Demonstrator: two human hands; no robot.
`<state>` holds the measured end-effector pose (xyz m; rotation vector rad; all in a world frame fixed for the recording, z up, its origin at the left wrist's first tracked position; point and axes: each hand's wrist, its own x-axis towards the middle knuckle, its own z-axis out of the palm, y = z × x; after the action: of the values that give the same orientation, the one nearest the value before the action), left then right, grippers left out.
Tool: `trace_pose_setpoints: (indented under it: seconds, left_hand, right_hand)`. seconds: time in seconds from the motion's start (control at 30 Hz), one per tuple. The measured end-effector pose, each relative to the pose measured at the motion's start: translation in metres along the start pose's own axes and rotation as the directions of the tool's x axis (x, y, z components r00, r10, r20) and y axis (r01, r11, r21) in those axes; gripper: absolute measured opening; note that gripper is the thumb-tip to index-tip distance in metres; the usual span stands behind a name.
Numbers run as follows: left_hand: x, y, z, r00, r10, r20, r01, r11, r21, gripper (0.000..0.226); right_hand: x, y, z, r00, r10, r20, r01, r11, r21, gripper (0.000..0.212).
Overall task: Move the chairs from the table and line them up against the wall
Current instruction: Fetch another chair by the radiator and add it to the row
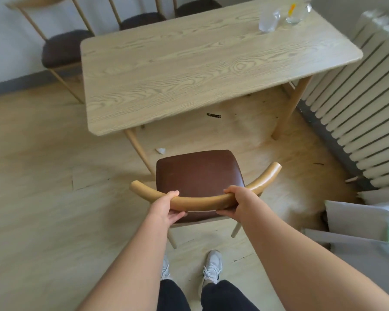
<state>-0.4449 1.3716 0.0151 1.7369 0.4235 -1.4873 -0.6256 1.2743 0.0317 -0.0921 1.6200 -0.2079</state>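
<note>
Three dark-seated chairs (pixel 64 49) stand along the far wall at upper left, behind a pale wooden table (pixel 189 70). In the foreground, a person's left hand (pixel 165 206) wraps the curved wooden backrest of a brown-seated chair (pixel 199 176), thumb on top and fingers curled beneath; the right hand (pixel 239 202) grips the same rail just beside it (both arms bare). The chair stands clear of the table's near edge. A white radiator (pixel 357 104) lines the right wall.

Four chairs: one (pixel 199 176) off the desk's (pixel 189 70) near edge, three along its far edge (pixel 63 49) (pixel 142 20) (pixel 197 6); two glass vessels (far right corner) (pixel 268 20) (pixel 298 11); one radiator (pixel 359 104).
</note>
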Motion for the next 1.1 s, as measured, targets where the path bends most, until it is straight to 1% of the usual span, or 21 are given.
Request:
trace_pose_setpoints:
  seconds: [0.2, 0.37, 0.47, 0.6, 0.73, 0.93, 1.1]
  left_hand:
    - [0.001, 0.002, -0.084, 0.998, -0.014, -0.057, 0.008, 0.995, -0.095, 0.047]
    - [0.002, 0.011, -0.168, 0.998, -0.037, -0.050, 0.029, 0.988, -0.151, 0.049]
    - [0.004, 0.017, -0.220, 0.997, -0.048, -0.061, 0.036, 0.982, -0.184, 0.055]
    - [0.004, 0.030, -0.288, 0.995, -0.037, -0.088, 0.016, 0.975, -0.223, 0.061]
    - [0.004, 0.050, -0.353, 0.995, -0.017, -0.101, -0.010, 0.966, -0.259, 0.062]
    - [0.008, 0.089, -0.417, 0.988, -0.015, -0.151, -0.032, 0.952, -0.305, 0.060]
    - [0.021, 0.137, -0.442, 0.983, 0.002, -0.181, -0.063, 0.941, -0.332, 0.057]
  right_hand:
    - [-0.016, 0.047, 0.062, 0.999, 0.025, -0.022, -0.028, 0.991, -0.130, 0.055]
    - [-0.034, 0.100, 0.126, 0.999, -0.013, -0.033, 0.007, 0.986, -0.164, 0.063]
    - [-0.045, 0.131, 0.165, 0.999, -0.027, -0.035, 0.019, 0.978, -0.209, 0.068]
    - [-0.059, 0.169, 0.219, 0.999, -0.039, -0.010, 0.035, 0.967, -0.254, 0.062]
    - [-0.072, 0.200, 0.278, 0.999, -0.044, 0.027, 0.050, 0.955, -0.291, 0.057]
    - [-0.082, 0.220, 0.355, 0.994, -0.068, 0.084, 0.091, 0.942, -0.324, 0.056]
    - [-0.080, 0.207, 0.418, 0.987, -0.077, 0.138, 0.120, 0.936, -0.332, 0.053]
